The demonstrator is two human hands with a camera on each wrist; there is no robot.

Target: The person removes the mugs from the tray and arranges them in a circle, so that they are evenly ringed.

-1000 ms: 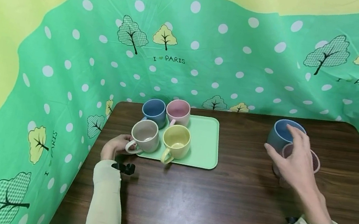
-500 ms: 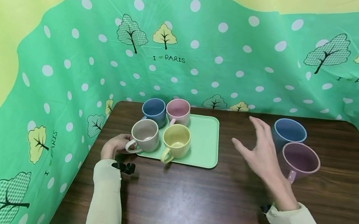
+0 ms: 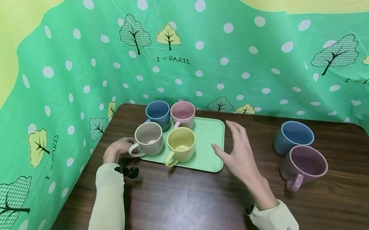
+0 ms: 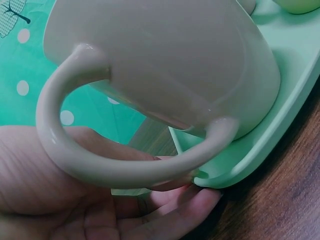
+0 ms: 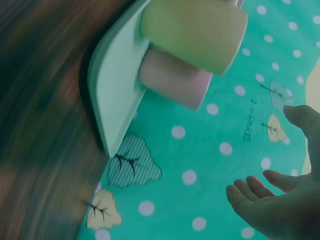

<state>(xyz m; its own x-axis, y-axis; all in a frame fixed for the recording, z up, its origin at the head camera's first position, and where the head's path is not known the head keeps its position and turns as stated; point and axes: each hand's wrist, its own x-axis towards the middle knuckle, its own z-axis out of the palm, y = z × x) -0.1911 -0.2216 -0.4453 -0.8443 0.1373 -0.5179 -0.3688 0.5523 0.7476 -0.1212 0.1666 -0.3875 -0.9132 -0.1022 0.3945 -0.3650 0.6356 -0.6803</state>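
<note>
dark wood table [image 3: 191,211] | green dotted cloth [image 3: 69,74] backdrop | L hand [image 3: 117,150] holds tray [image 3: 211,135] corner | R hand [image 3: 240,159] spread, empty

Even, bright light left soft shadows beside the mugs [image 3: 180,144], a faint sheen on the dark table [image 3: 191,211], and heavy motion blur in the right wrist view.

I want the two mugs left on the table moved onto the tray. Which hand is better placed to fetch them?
The right hand, probably: it is open and free, on the side of the blue mug and purple mug. The left hand rests by the beige mug at the tray.
</note>
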